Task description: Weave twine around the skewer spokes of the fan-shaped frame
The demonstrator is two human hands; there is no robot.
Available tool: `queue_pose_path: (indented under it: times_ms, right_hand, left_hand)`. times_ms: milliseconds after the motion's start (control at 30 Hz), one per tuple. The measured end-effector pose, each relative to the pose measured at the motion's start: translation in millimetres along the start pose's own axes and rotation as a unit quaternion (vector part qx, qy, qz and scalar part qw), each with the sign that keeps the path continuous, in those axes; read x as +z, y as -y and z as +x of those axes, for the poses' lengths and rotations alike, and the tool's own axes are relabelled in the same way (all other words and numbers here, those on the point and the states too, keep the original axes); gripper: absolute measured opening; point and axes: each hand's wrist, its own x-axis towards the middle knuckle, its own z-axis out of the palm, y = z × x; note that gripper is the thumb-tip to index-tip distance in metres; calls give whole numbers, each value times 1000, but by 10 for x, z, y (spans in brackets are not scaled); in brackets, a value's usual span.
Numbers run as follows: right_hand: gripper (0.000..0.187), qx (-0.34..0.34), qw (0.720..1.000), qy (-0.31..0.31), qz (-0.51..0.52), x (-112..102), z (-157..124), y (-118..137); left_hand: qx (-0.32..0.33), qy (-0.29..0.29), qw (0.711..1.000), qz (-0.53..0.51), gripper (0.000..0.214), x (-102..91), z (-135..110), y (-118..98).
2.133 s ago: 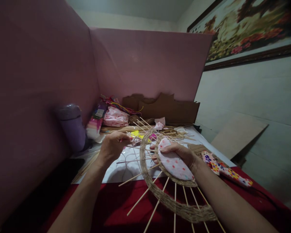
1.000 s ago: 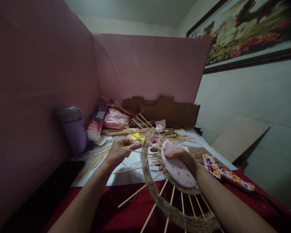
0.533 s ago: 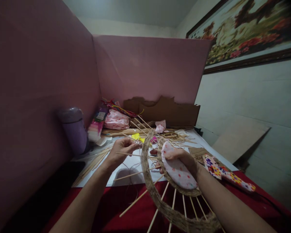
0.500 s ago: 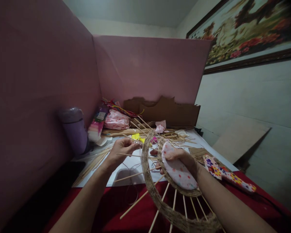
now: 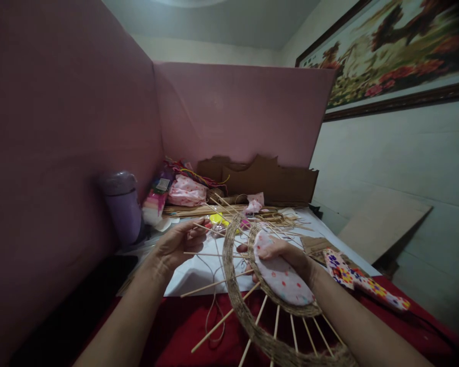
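Note:
My right hand [image 5: 290, 257] grips a round woven piece by its centre, thumb on the white cloth pad [image 5: 285, 280] with red dots and fingers behind. Thin wooden sticks radiate from that centre through an outer ring of woven brown twine [image 5: 235, 285], their ends poking out beyond it. To the left, my left hand [image 5: 183, 244] is closed in a pinch, near the stick ends. A thin strand of twine [image 5: 217, 250] runs from the ring's left side up towards its fingertips. A slack loop of cord hangs below. The right hand's fingertips are partly hidden behind the work.
A purple bottle [image 5: 122, 209] stands at the left by the pink partition [image 5: 245, 112]. Behind the work lie loose sticks [image 5: 187, 211], a dotted cloth bundle [image 5: 187, 191], yellow pieces [image 5: 219, 219] and torn cardboard [image 5: 271, 178]. A flower-patterned object [image 5: 363, 283] lies at the right.
My left hand has moved left and slightly down, away from the ring, and the strand looks drawn out. My right hand still holds the woven piece. The view has tilted up slightly.

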Motion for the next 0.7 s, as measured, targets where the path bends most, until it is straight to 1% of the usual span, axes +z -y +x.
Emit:
queue_pose_path:
  times_ms: [133,200,233,267,300,367,400,467,533,567,600,633,667,700]
  right_hand:
    - [48,7,1000,-8,-6,-16,8,-5]
    - [48,11,1000,-10,-11,-31,17,-12]
    - [49,13,1000,-12,-13,-38,21,-16]
    - [49,16,1000,-13,-14,-44,24,-20]
    - [50,18,1000,-16,-15,-46,27,-24]
    - [51,22,999,-21,-22,-41,33,-30]
    - [51,22,999,-23,-29,-33,36,-32]
    - [51,19,998,-30,-45,-13,44,-34]
    - [50,22,998,-38,-54,5,54,-33]
    - [50,25,997,-43,-55,12,58,-32]
    - [50,28,997,-50,-55,17,63,-30]
    - [50,32,996,-58,-54,20,66,-28]
    - [51,34,996,-66,-54,22,68,-26]
    - [51,36,995,-73,-53,23,70,-24]
  left_hand:
    - [26,-37,999,13,17,-47,-26,-41]
    - [68,-66,993,74,17,-59,-37,-57]
    - [101,-89,983,124,17,-57,-38,-63]
    - [138,-115,967,179,18,-51,-35,-68]
    - [177,-142,945,234,18,-40,-29,-71]
    - [254,-180,895,321,18,-15,-10,-70]
    - [289,-185,868,359,16,-5,0,-65]
    - [349,-176,808,440,14,6,18,-45]
    - [382,-168,748,517,12,7,24,-14]
    - [387,-166,724,547,11,8,23,4]
    - [387,-165,706,569,11,13,20,21]
    - [382,-163,698,583,11,21,16,36]
    - [370,-159,701,589,12,34,10,48]
    - [350,-155,715,585,15,50,5,55]
